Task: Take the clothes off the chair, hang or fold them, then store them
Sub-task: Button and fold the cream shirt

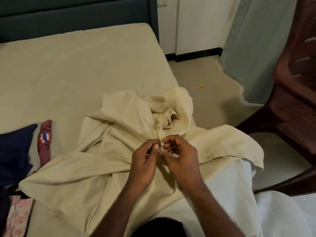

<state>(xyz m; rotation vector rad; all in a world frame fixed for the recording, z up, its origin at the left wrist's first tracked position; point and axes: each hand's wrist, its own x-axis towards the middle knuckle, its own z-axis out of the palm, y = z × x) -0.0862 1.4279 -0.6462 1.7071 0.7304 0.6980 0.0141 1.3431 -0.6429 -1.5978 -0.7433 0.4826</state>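
Note:
A cream button-up shirt [109, 159] lies spread on the bed [68, 65], collar toward the far side, one sleeve hanging off the right edge. My left hand [145, 161] pinches the shirt's front placket beside a small pale button [162, 144]. My right hand [179, 154] pinches the other side of the placket at the same button. Both hands meet at the middle of the shirt's front. A dark brown plastic chair [294, 100] stands to the right with a bare seat.
Dark blue [15, 151], maroon [45, 142] and pink-patterned [18, 216] clothes lie at the bed's left edge. A grey curtain [256, 48] hangs beside the chair. A small yellow scrap [202, 85] lies on the floor. A dark headboard [77, 14] backs the bed.

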